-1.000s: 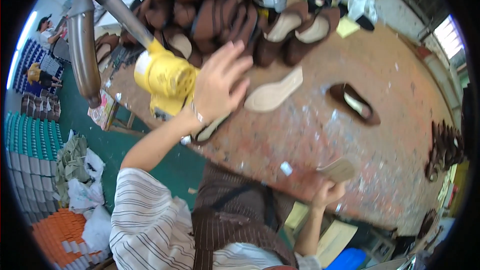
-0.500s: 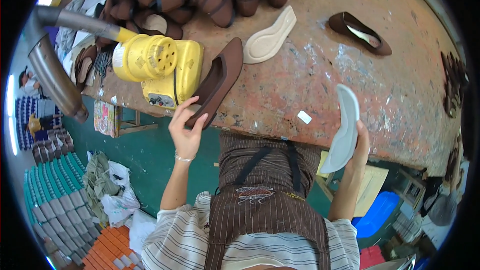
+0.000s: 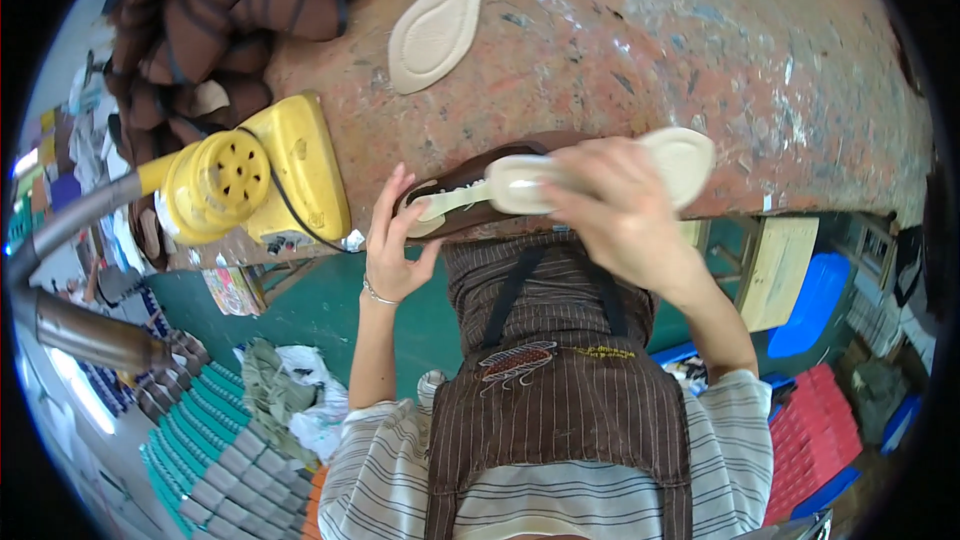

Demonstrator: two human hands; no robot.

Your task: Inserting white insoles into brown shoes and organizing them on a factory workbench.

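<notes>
A brown wedge shoe (image 3: pixel 470 169) lies sideways along the table's near edge. My left hand (image 3: pixel 391 248) grips its heel end, a finger inside and the thumb at the near side. A pale strip (image 3: pixel 458 203) runs from that finger to the cream insole (image 3: pixel 520 186), which is over the shoe's opening. My right hand (image 3: pixel 620 210) is closed around the insole's middle, hiding part of it; its wide rounded end (image 3: pixel 683 166) sticks out to the right. Whether the strip belongs to the insole or the shoe, I cannot tell.
Another cream insole (image 3: pixel 440 20) lies farther back on the stained table (image 3: pixel 690 60). A yellow machine (image 3: pixel 300 170) with a metal duct (image 3: pixel 90 325) stands at the left, its cord hanging by the edge. Brown shoes (image 3: pixel 230 20) are heaped at the far left.
The shoe has come down onto the table edge and turned sideways. My right hand has brought the insole leftward and turned it over the shoe. The whole view has shifted.
</notes>
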